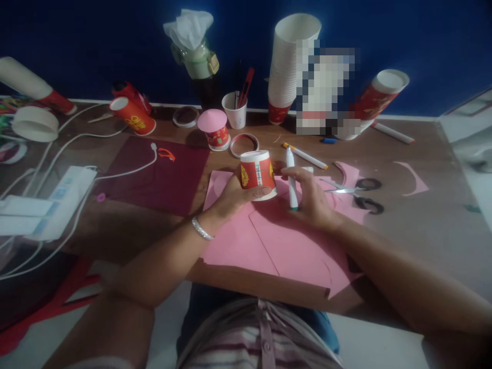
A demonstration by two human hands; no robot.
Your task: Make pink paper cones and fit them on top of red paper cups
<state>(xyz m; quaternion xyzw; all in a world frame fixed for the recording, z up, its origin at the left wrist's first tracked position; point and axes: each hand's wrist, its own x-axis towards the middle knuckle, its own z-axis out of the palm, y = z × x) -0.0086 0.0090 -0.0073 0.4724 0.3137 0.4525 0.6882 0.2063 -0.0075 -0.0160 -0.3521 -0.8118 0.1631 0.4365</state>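
My left hand (237, 193) is closed around a red paper cup (258, 173) with yellow print, held above the pink paper. A white strip with green marks runs down the cup's side. In my right hand (313, 197) a white marker pen (291, 179) stands nearly upright between thumb and fingers, its green end pointing down. The marker is apart from the cup. Pink paper sheets (246, 241) lie beneath both hands. Scissors (357, 190) with black handles rest on the paper's right side, partly over cut pink pieces.
Behind the cup stand a small cup with a pink cone top (212, 128), tape rolls (245, 145) and a white pen cup (234, 111). A tall cup stack (285, 66) is by the blue wall. A white power strip (63, 202) with cables lies left. An orange-and-white marker (305, 156) lies right.
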